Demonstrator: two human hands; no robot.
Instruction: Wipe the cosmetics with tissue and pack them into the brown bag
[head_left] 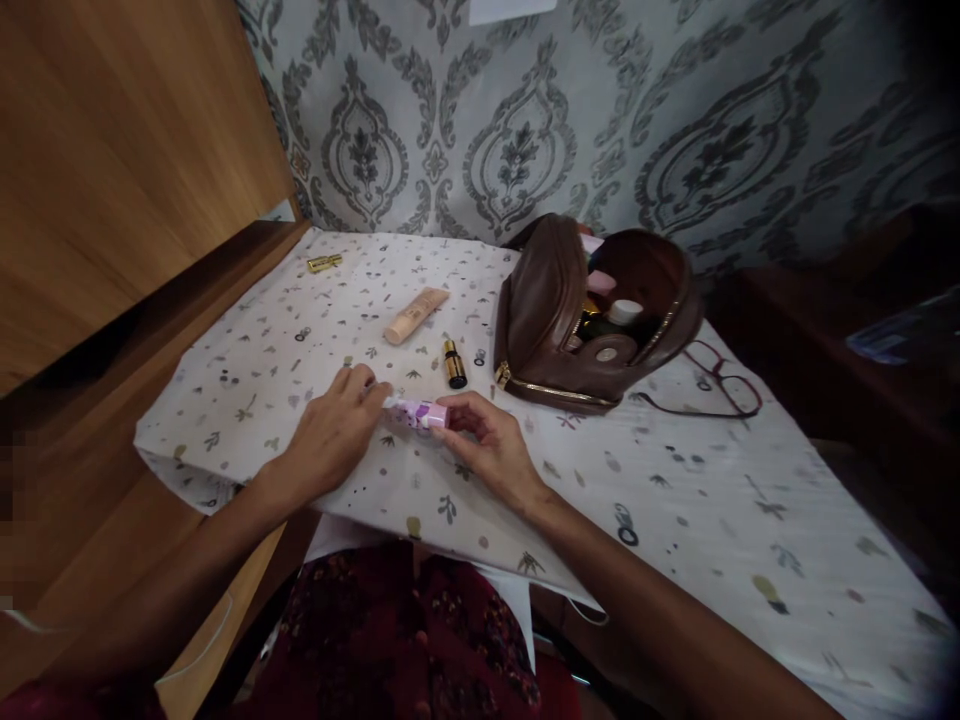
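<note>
A small pink and white tube point(417, 413) lies crosswise just above the patterned cloth point(675, 500). My left hand point(334, 435) pinches its left end and my right hand point(487, 445) grips its right end. Both hands are closed on it. Just beyond them stands a small dark bottle with a gold cap point(454, 364). A beige tube point(415, 315) lies farther back on the cloth.
An open brown pouch point(555, 320) with several small containers inside sits at the right, glasses point(720, 385) beside it. A small gold item point(324, 263) lies at the far left corner. A wooden panel point(112, 150) rises at the left; patterned wallpaper is behind.
</note>
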